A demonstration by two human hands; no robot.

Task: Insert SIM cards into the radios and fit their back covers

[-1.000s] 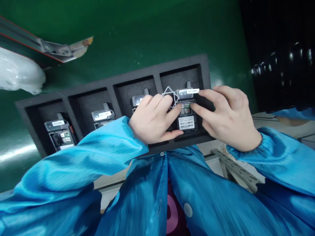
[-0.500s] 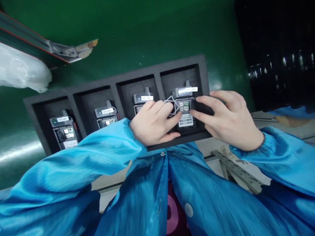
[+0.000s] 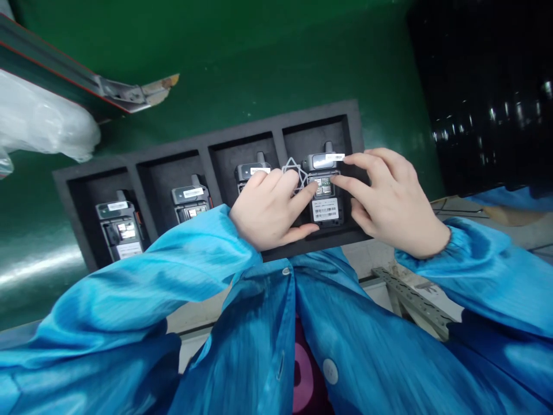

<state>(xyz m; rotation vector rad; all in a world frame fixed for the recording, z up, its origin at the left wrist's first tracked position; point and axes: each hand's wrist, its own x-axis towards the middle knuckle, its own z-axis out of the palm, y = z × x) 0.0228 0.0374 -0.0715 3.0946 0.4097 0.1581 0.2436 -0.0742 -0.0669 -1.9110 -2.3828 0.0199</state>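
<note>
Your right hand (image 3: 338, 169) has shifted up along the near device since half a second ago, so its two leading fingertips now sit closer to the antenna end; your left index fingertip has edged the same way. That handheld device (image 3: 325, 199) lies in the rightmost compartment of the black tray (image 3: 279, 135), antenna pointing to the tray's far edge and the small window in its back showing silver and green parts. You have the right fingers spread: one tip at the white strip on the device's head, another at the window's upper right, the thumb apart from both beside the device. With your left hand (image 3: 276, 207), you keep index finger and thumb apart, the index tip at the window's left edge, while the other fingers curl in and hold thin grey frames (image 3: 301, 166) over the tray's last divider. Further left in the tray, a second (image 3: 254, 168), a third (image 3: 192, 199) and a fourth device (image 3: 118, 227) lie one per compartment. Left of the tray, your green table (image 3: 276, 57) bears a clear plastic bag (image 3: 47, 118).
</note>
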